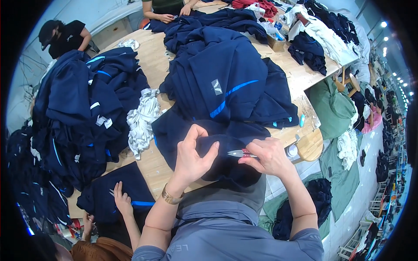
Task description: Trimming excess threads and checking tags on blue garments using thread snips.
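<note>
A dark navy garment lies bunched at the near edge of the table, partly over my lap. My left hand has hold of its raised cloth, with the thumb on the near side and the index finger curled at the upper edge; the other fingers are mostly hidden. In my right hand are small thread snips with red handles. Their pointed metal blades face left, over the cloth and apart from my left hand. Just beyond both hands rises a large pile of navy garments with bright blue stripes and a grey patch.
Another navy heap stands at left, beside white cloth strips. At lower left a co-worker's hand holds snips over navy cloth. Two more people work across the table. A turquoise object and a round wooden stool are at right.
</note>
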The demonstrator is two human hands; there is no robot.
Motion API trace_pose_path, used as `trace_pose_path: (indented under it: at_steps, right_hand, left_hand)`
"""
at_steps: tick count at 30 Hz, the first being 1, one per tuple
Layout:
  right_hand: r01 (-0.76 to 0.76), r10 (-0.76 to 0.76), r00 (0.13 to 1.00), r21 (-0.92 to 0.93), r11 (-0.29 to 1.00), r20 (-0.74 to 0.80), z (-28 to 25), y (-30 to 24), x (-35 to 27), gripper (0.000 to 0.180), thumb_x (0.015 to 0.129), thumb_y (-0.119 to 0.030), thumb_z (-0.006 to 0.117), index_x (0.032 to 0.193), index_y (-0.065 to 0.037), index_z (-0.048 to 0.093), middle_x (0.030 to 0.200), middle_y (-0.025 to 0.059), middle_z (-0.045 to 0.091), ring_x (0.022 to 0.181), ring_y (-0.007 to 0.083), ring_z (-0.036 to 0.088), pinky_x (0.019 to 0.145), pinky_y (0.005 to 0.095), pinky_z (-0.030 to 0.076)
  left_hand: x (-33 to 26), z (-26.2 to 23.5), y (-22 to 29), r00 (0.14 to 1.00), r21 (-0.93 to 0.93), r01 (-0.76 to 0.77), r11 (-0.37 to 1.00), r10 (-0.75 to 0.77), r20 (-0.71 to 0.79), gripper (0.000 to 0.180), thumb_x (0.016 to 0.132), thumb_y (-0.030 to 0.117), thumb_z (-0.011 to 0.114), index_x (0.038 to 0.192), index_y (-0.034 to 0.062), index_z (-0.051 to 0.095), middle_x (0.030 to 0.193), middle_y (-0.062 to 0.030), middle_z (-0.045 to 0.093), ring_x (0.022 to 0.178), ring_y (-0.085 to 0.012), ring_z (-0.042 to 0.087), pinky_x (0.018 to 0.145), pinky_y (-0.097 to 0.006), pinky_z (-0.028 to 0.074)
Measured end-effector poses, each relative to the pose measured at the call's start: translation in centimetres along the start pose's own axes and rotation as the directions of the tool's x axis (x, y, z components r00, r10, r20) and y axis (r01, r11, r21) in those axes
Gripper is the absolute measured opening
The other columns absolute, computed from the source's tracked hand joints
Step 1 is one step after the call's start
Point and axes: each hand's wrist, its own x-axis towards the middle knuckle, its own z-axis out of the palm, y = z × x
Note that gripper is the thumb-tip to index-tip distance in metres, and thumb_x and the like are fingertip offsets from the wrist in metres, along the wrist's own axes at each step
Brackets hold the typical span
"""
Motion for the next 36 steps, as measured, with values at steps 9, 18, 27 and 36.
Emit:
trace_pose_path:
  at_steps: [9,18,27,36]
  right_hand:
    - [0.026,-0.027,0.999,-0.013,1.0,-0.027,0.7,0.3,0.0,0.036,0.076,-0.041,0.066,0.068,-0.01,0.05,0.059,0.0026,0.048,0.049,0.0208,0.05,0.048,0.0314,0.037]
    - [-0.004,0.005,0.998,0.016,1.0,-0.063,0.9,0.1,0.1,0.035,0.075,-0.041,0.067,0.07,-0.01,0.052,0.06,0.0025,0.049,0.05,0.0204,0.051,0.049,0.0309,0.038]
    - [0.005,-0.004,0.998,0.006,1.0,-0.069,0.9,0.5,0.1,0.034,0.073,-0.041,0.068,0.071,-0.01,0.053,0.06,0.0021,0.049,0.051,0.0204,0.051,0.05,0.0309,0.038]
    - [0.014,-0.011,0.998,0.061,0.998,-0.056,1.3,0.5,0.3,0.035,0.073,-0.042,0.068,0.07,-0.011,0.052,0.06,0.0022,0.049,0.05,0.0211,0.05,0.049,0.0314,0.037]
  left_hand:
    - [0.0,0.0,-0.3,1.0,0.034,-0.019,0.999,0.018,0.015,0.023,0.075,0.01,0.067,0.082,0.0031,0.047,0.063,-0.0062,0.05,0.055,-0.0095,0.049,0.052,-0.023,0.039]
    - [0.2,0.0,-0.8,1.0,-0.056,0.017,0.998,-0.016,0.021,0.024,0.074,0.011,0.068,0.082,0.0027,0.047,0.064,-0.0053,0.051,0.059,-0.0082,0.048,0.055,-0.024,0.039]
    - [0.2,-0.1,-1.0,0.998,-0.101,0.054,0.993,-0.05,0.039,0.024,0.074,0.011,0.068,0.082,0.0026,0.047,0.066,-0.0033,0.05,0.062,-0.007,0.046,0.056,-0.023,0.038]
    - [0.2,0.0,-0.9,0.994,-0.15,0.086,0.985,-0.074,0.087,0.023,0.075,0.009,0.068,0.082,0.0025,0.047,0.068,-0.003,0.052,0.065,-0.0067,0.048,0.058,-0.023,0.04]
